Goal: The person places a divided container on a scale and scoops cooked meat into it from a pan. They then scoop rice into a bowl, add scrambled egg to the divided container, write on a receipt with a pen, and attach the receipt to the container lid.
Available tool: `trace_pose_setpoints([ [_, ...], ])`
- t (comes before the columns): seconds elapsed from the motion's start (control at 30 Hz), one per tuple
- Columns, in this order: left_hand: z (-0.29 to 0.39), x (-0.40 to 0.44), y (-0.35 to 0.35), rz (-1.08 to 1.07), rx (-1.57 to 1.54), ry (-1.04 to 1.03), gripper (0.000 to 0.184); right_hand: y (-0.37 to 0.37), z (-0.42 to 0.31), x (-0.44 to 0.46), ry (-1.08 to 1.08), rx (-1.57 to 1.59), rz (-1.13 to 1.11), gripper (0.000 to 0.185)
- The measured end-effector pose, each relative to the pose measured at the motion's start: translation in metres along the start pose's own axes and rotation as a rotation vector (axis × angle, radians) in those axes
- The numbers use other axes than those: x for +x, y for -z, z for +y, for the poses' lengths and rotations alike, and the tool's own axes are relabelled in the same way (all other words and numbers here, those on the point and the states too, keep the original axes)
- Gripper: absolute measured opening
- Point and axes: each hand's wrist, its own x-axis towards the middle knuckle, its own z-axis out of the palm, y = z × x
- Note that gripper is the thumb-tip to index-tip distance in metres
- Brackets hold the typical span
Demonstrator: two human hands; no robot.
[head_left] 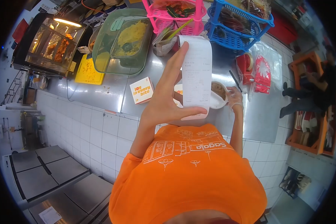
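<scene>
My left hand (175, 86) is raised close to the camera, its thumb and fingers closed on a long white paper receipt (196, 74) with printed lines. The receipt hides part of the counter behind it. In a clear plastic glove, my right hand (234, 98) grips the rim of a white bowl (221, 103) with brown food inside. The bowl's left side is partly behind the receipt. A white box (141, 90) with red and yellow lettering lies on the counter left of my left hand. A dark stick-like item (235, 81) lies beyond my right hand.
A steel counter (112, 89) holds a green tub (100, 59), a yellow board (89, 71) and a lit display case (48, 48). Pink (177, 24) and blue baskets (235, 31) stand behind. A red tape dispenser (244, 67) is at right. Another person (321, 89) stands farther right.
</scene>
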Motion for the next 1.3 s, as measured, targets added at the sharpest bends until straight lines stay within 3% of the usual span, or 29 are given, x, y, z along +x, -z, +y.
trace_pose_setpoints([
  [0.1,0.000,0.001,0.001,0.016,0.005,0.030,0.121,-0.019,0.028,0.031,0.258,-0.163,0.214,0.021],
  [0.2,0.003,0.001,0.000,0.026,0.008,0.055,0.121,-0.031,-0.023,0.009,0.205,-0.125,0.395,0.020],
  [0.3,0.006,0.002,0.001,0.037,-0.015,0.122,0.122,-0.058,-0.008,0.012,0.422,-0.131,0.585,0.022],
  [0.4,-0.001,0.004,0.003,0.041,0.014,0.099,0.123,-0.058,-0.023,0.006,0.337,0.005,0.605,0.024],
  [0.5,-0.002,0.005,0.004,0.065,0.022,0.105,0.123,-0.045,-0.033,0.003,0.262,-0.107,0.517,0.028],
  [0.6,-0.004,-0.003,0.012,0.111,0.050,0.139,0.123,-0.027,-0.049,0.002,0.495,-0.386,0.684,0.030],
  [0.63,-0.004,-0.007,0.014,0.140,0.021,0.174,0.123,-0.024,-0.060,0.004,0.481,-0.377,0.720,0.029],
  [0.73,-0.003,-0.023,0.019,0.232,-0.063,0.251,0.123,-0.023,-0.118,-0.002,0.667,-0.229,0.585,0.027],
  [0.87,-0.014,-0.048,0.030,0.419,-0.176,0.293,0.125,-0.073,-0.192,-0.013,0.510,-0.040,-0.033,0.020],
  [0.93,-0.017,-0.064,0.041,0.516,-0.195,0.292,0.125,-0.118,-0.201,0.000,0.644,0.174,-0.373,0.019],
  [1.0,-0.022,-0.077,0.060,0.588,-0.168,0.245,0.123,-0.156,-0.245,0.002,0.621,0.255,-0.452,0.014],
  [1.07,-0.024,-0.091,0.084,0.632,-0.175,0.229,0.117,-0.195,-0.291,0.020,0.672,0.239,-0.562,0.026],
  [1.13,-0.025,-0.106,0.111,0.676,-0.192,0.254,0.117,-0.232,-0.345,0.044,0.449,0.553,-0.831,0.032],
  [1.2,-0.021,-0.111,0.134,0.741,-0.214,0.224,0.111,-0.275,-0.389,0.074,0.328,0.627,-0.927,0.045],
  [1.27,-0.023,-0.118,0.166,0.763,-0.175,0.192,0.108,-0.321,-0.445,0.099,0.704,-0.201,-0.306,0.059],
  [1.3,-0.023,-0.121,0.184,0.762,-0.155,0.192,0.106,-0.335,-0.468,0.108,0.656,-0.263,-0.293,0.063],
])
